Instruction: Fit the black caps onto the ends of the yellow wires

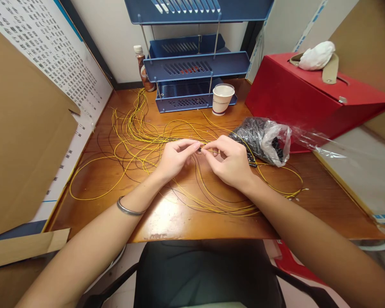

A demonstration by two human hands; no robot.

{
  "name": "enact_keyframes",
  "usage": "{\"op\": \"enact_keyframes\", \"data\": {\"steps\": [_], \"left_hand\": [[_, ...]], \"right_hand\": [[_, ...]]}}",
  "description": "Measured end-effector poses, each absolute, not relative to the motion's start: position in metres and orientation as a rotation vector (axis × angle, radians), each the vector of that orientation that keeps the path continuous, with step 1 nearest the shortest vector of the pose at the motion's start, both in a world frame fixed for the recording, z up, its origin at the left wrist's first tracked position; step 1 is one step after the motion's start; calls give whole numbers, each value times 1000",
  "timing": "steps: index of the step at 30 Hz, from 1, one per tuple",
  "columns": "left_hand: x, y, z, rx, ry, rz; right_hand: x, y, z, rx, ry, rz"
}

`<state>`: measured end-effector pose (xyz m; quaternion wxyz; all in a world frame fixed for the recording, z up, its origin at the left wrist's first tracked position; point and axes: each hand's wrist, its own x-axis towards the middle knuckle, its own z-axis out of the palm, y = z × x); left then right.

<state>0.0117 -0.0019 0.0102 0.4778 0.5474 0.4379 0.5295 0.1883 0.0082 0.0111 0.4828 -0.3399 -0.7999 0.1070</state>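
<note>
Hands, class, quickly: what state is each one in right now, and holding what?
Left hand: closed, fingertips pinching a small dark piece at the end of a thin yellow wire.
Right hand: closed, fingertips pinching the same thin yellow wire.

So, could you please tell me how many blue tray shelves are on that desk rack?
4: the top shelf, a second shelf set further back, a third shelf in front, and the bottom shelf on the desk. None seem hidden.

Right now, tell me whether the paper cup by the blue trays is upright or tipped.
Upright: the paper cup stands on its base on the wooden desk, rim facing up.
</note>
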Motion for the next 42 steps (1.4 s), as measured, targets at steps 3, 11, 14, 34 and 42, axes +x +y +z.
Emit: {"op": "enact_keyframes", "data": {"steps": [3, 11, 14, 34, 42], "left_hand": [[11, -1, 10, 1335, 1055, 1301], [12, -2, 11, 1332, 1084, 1304], [12, -2, 11, 1330, 1087, 1305], [13, -3, 13, 1316, 1091, 1336], [12, -3, 13, 1357, 1095, 1311]], "right_hand": [[189, 9, 11, -836, -1936, 246], [189, 7, 13, -839, -1904, 255], [188, 7, 14, -851, -1909, 277], [188, 6, 14, -921, -1900, 430], [188, 6, 13, -945, -1904, 445]]}}
